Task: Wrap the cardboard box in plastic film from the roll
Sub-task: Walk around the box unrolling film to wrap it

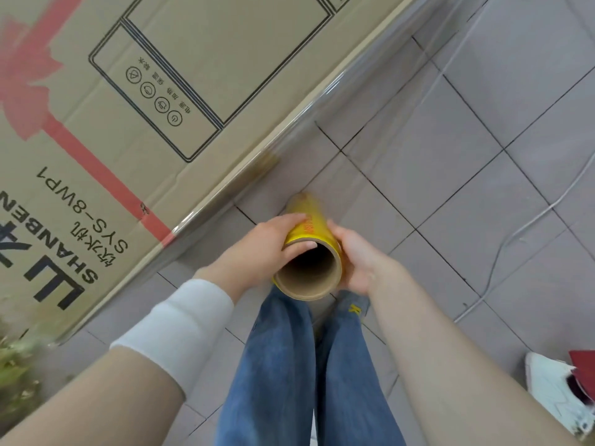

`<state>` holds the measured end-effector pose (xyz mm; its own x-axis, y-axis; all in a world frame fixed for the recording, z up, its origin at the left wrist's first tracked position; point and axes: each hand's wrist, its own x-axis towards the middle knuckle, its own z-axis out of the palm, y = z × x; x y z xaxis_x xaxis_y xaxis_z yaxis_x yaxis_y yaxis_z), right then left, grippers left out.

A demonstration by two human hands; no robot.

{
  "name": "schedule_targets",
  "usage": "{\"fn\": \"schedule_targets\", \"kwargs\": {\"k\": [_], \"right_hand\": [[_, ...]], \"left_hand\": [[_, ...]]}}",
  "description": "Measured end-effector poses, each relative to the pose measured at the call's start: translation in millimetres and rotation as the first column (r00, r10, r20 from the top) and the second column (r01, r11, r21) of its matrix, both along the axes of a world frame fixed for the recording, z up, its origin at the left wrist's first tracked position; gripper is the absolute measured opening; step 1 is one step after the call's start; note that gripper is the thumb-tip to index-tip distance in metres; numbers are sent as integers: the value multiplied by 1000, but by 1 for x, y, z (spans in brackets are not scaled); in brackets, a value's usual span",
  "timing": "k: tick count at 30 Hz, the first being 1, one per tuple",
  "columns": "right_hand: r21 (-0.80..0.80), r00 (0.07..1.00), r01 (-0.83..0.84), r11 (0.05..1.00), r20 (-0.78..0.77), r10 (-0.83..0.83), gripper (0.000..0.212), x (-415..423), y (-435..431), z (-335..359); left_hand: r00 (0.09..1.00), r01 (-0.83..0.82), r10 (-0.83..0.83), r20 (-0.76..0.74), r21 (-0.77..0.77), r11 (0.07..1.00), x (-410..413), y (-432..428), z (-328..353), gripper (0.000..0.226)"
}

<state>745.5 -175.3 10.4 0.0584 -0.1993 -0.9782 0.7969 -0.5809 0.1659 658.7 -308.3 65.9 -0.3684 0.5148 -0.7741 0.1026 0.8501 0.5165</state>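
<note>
Largest by far: cardboard box, brown and matte, flat-faced with straight sharp edges, printed with black outlines, dark letters and a red ribbon.

Under the box and to its right: floor of smooth grey square tiles with dark joints.

Running along the right side of the box: film, clear, glossy, faintly creased, drawn tight from the box to the roll.

Just beside the box, off its lower edge: roll, a yellow cylinder on a thick brown card tube, hollow end turned up to the camera.

Gripped from both sides: left hand, nearer the box, with fingers curled over the roll; right hand cupped round the far side.

Well apart from the box, on the tiles: thin white cable.

Likely troubles from here:
- Tearing, or narrowing into a rope, from too hard a pull against the box's sharp edge.
- Slack and wrinkles from a freely spinning roll.
- Tripping on the cable while walking round the box.
</note>
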Motion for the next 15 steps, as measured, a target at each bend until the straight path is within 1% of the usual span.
{"fn": "schedule_targets", "kwargs": {"k": [1, 3, 4, 5, 7, 9, 10, 11, 12, 13, 15], "right_hand": [[-1, 1000, 20, 1000, -5, -20, 55, 3, -2, 2], [33, 995, 94, 995, 9, -94, 45, 12, -5, 5], [50, 989, 144, 988, 19, -145, 44, 16, -6, 3], [47, 981, 192, 980, 21, -193, 47, 18, -9, 3], [-25, 965, 261, 965, -3, -261, 56, 17, -19, 4], [-60, 966, 258, 964, -15, -259, 60, 10, -30, 4], [-38, 977, 209, 977, -25, -210, 61, 8, -33, 1], [-22, 987, 153, 988, -44, -154, 61, 6, -35, -3], [-5, 994, 93, 996, -53, -93, 62, 2, -37, -4], [4, 998, 45, 999, -53, -44, 62, 0, -39, -6], [9, 999, -20, 1000, -39, 21, 61, -5, -44, -8]], "left_hand": [[998, -65, 65, -11, -5, 998, 6, -5, 2, 58], [966, -258, 258, -19, -17, 966, 19, -16, 4, 54], [934, -357, 357, -36, -13, 934, 25, -20, 7, 52], [893, -448, 447, -55, -8, 894, 32, -23, 9, 49], [786, -617, 615, -59, -12, 787, 46, -27, 14, 41], [668, -745, 744, -22, -15, 667, 59, -31, 15, 34], [625, -780, 780, -14, -26, 625, 63, -33, 16, 31], [603, -797, 798, -5, -40, 602, 65, -36, 15, 30], [598, -799, 801, 9, -60, 598, 66, -40, 15, 31], [614, -785, 789, 20, -93, 613, 64, -44, 16, 35], [710, -694, 704, 4, -164, 701, 54, -54, 14, 46]]}}
